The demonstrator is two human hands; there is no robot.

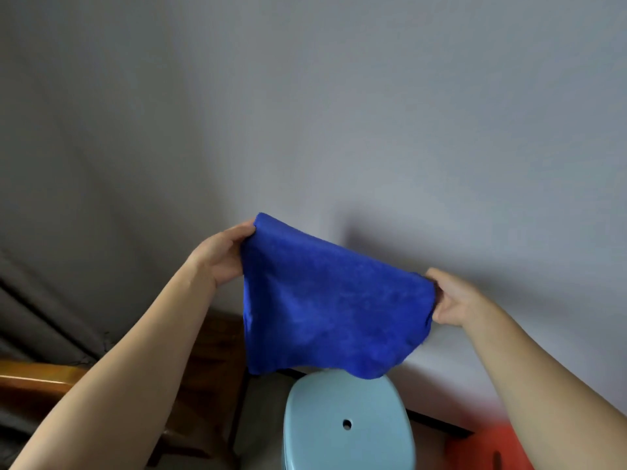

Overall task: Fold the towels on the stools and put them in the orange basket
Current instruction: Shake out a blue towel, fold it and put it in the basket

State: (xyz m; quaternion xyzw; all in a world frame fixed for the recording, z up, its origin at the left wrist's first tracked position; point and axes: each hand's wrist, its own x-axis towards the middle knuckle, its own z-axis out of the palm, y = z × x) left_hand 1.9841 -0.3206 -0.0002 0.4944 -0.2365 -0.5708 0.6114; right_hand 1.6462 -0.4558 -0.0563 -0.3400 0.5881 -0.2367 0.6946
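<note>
Blue towel [329, 307] hangs stretched between left hand [222, 257] and right hand [453, 296] (both pinching its top corners).

Light blue stool [349, 425] stands at 6 o'clock on the floor [258, 412], seat with a small round hole near its middle. Nothing rests on the seat. Orange basket [475, 451] at 5 o'clock, just beside the stool.

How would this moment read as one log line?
left hand: pinches blue towel corner | right hand: pinches other corner | towel: above light blue stool
</note>
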